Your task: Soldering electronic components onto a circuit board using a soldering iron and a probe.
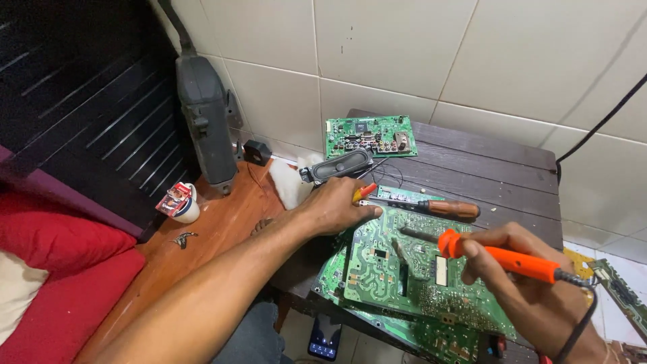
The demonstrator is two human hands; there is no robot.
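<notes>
Dark wooden table (512, 178): screwdriver (431, 205) beside circuit board (411, 269).

A dark wooden table (499, 175) fills the right middle of the frame. On it, near the top, lies a small green board (369, 137) with a black speaker (337, 166) just below. A screwdriver (431, 205) rests in the middle, and big green boards (404, 276) lie stacked at the bottom edge

orange soldering iron (502, 257) over green circuit board (411, 276)
</notes>
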